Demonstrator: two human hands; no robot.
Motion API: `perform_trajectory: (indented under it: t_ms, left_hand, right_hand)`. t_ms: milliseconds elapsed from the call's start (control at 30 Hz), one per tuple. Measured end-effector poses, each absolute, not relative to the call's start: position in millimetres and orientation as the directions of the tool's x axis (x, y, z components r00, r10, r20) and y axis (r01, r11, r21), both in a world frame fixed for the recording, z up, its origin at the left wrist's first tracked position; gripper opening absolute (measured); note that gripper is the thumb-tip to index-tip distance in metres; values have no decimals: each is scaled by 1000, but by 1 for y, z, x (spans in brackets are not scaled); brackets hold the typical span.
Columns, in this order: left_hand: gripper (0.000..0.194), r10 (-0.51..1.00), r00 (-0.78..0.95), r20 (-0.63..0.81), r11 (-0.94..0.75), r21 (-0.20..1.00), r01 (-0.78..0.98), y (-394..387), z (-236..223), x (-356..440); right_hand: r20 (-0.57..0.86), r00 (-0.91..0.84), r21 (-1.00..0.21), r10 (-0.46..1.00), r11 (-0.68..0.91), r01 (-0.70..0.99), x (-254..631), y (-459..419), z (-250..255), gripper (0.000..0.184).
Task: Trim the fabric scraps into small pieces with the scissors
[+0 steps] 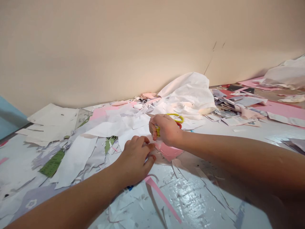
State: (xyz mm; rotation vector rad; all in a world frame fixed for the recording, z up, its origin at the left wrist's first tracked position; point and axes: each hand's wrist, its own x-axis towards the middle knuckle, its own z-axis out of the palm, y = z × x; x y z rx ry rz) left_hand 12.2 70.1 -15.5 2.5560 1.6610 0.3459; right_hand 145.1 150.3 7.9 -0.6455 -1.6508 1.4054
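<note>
My right hand (pixel 165 127) is closed around a small yellow object (pixel 157 130) with dark marks, mostly hidden by the fingers. Just behind that hand are looped yellow and red handles (pixel 177 118) that look like scissors; whether they touch the hand I cannot tell. Beneath the right hand lies a piece of pink paper (pixel 169 152). My left hand (pixel 135 159) rests low by the left edge of the pink paper, thumb and fingers apart, fingertips on or very near it. White paper sheets (pixel 133 125) lie beyond both hands.
Paper scraps and strips cover much of the pale glossy surface (pixel 190 190). A pink strip (pixel 163 198) lies nearer me. Crumpled white sheeting (pixel 190 92) leans by the beige wall (pixel 119 47). Green printed paper (pixel 52 163) is at left, with stacked cuttings (pixel 228 108) at right.
</note>
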Motion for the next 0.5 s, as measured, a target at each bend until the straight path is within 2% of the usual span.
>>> perform_trajectory:
  t_ms: [500]
  left_hand:
    - [29, 914, 394, 96, -405, 176, 897, 69, -10, 16]
  right_hand:
    - [255, -354, -967, 900, 241, -85, 153, 172, 16, 29]
